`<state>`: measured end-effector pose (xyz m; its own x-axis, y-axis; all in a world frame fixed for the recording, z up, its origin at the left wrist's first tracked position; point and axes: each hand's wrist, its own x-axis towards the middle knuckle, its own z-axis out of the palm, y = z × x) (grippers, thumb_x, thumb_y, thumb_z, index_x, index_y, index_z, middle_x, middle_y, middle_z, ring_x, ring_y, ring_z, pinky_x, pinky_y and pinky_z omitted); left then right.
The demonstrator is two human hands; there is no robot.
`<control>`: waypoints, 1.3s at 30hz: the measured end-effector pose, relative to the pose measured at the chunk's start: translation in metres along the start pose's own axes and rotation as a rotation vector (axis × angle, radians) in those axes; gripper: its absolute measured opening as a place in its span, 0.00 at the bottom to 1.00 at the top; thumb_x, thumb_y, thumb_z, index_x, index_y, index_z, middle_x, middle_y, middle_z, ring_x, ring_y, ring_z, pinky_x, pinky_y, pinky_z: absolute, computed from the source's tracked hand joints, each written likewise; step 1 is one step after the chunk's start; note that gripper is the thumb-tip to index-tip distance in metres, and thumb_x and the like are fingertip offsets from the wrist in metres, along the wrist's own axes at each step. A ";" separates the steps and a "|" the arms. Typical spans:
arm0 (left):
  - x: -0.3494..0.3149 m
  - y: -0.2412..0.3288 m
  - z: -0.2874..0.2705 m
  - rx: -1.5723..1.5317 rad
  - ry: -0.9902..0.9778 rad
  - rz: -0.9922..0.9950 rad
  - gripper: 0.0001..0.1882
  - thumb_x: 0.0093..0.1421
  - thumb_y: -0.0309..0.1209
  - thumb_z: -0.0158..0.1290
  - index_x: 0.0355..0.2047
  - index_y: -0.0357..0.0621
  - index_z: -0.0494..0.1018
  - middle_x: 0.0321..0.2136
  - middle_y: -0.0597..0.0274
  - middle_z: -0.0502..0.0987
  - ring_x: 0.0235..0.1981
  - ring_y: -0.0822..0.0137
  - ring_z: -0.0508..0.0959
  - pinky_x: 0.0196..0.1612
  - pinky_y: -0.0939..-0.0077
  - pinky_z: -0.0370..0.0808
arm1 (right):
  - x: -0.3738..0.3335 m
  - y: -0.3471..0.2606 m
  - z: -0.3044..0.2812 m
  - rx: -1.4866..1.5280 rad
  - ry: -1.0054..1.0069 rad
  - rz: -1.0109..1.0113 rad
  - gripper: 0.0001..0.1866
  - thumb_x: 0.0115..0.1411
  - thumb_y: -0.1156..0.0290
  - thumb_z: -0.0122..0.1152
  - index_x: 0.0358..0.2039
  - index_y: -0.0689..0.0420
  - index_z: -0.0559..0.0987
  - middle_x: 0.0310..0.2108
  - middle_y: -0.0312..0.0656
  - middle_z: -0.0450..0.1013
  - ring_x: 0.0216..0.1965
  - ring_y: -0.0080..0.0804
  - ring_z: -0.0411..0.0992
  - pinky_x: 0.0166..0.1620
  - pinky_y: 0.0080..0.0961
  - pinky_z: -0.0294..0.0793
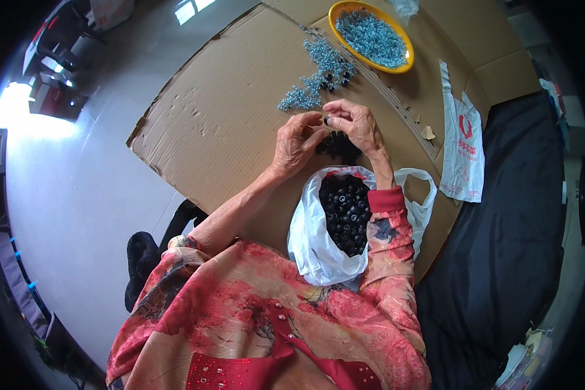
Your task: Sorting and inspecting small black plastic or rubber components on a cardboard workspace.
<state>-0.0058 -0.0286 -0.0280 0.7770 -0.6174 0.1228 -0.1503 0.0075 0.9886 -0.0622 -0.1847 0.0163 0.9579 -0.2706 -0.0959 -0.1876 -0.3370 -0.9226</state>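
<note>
Above the cardboard, my two hands meet fingertip to fingertip. My right hand [361, 128] pinches a small round black plastic part [327, 121] between thumb and fingers. The fingers of my left hand [296, 144] are also pinched together close beside it; whatever they hold is too small or hidden to name. Below the hands lies a small heap of black pieces [342, 151], partly covered by my right hand. Nearer to me, an opened white plastic bag [303, 240] holds many round black plastic parts [346, 211]. Just past my fingers spreads a loose pile of small bluish metal screws [302, 97].
A yellow oval bowl [409, 57] full of similar metal pieces [374, 39] stands at the far right on the cardboard sheet [221, 97]. A flat white printed bag [463, 153] lies at the right, beside dark cloth [510, 214]. A torn cardboard scrap [428, 132] is near it.
</note>
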 end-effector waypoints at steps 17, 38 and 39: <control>0.012 0.016 -0.020 -1.204 -0.281 -0.413 0.12 0.58 0.31 0.50 0.41 0.40 0.71 0.38 0.59 0.75 0.41 0.67 0.74 0.45 0.66 0.70 | -0.020 -0.050 0.007 -0.020 0.095 -0.184 0.12 0.53 0.77 0.56 0.39 0.60 0.76 0.28 0.40 0.75 0.30 0.22 0.72 0.34 0.20 0.73; -0.006 0.022 -0.018 -1.309 -0.327 -0.479 0.09 0.60 0.31 0.47 0.35 0.38 0.70 0.32 0.60 0.75 0.33 0.70 0.75 0.41 0.70 0.74 | -0.035 -0.059 0.019 -0.298 0.112 -0.321 0.09 0.48 0.73 0.62 0.31 0.58 0.76 0.24 0.40 0.72 0.26 0.33 0.69 0.31 0.28 0.70; -0.007 0.022 -0.017 -1.310 -0.330 -0.480 0.09 0.60 0.31 0.47 0.35 0.38 0.70 0.32 0.60 0.75 0.33 0.70 0.75 0.41 0.70 0.74 | -0.036 -0.054 0.019 -0.294 0.113 -0.334 0.10 0.47 0.73 0.62 0.31 0.58 0.76 0.24 0.40 0.71 0.26 0.33 0.70 0.31 0.27 0.70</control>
<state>-0.0044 -0.0104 -0.0059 0.3884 -0.9175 -0.0857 0.8840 0.3447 0.3159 -0.0827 -0.1396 0.0628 0.9497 -0.1949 0.2453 0.0581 -0.6598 -0.7492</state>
